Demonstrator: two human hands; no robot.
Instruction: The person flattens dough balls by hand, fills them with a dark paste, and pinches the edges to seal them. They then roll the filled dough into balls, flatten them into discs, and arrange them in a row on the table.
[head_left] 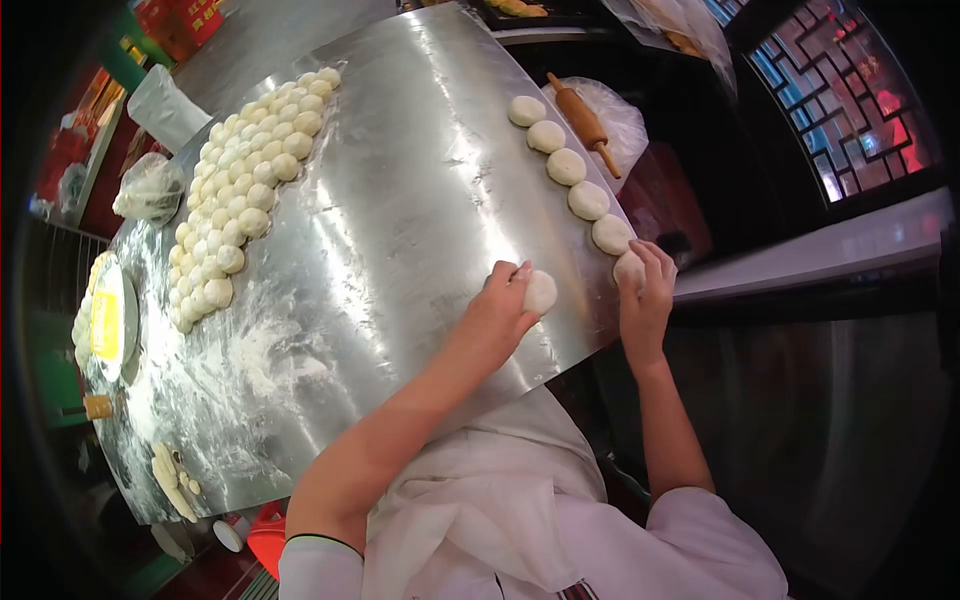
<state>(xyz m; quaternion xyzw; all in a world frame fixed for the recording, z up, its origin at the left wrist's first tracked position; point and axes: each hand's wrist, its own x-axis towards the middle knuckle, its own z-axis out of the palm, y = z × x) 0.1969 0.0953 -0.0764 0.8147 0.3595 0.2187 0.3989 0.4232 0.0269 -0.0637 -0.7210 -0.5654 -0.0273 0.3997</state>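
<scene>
Near the front edge of the metal table (400,200), my left hand (502,305) has its fingers closed round one side of a round white dough piece (541,293). My right hand (648,295) is at the table's right edge, its fingers curled over another dough piece (628,270). That piece sits at the near end of a row of flattened dough rounds (588,201) running along the right edge. Part of it is hidden by my fingers.
Many small dough balls (245,180) lie in a block on the left. A rolling pin (584,122) rests on a plastic bag beyond the right edge. At the far left are a plate with something yellow (130,320), scattered flour and dough strips (172,482).
</scene>
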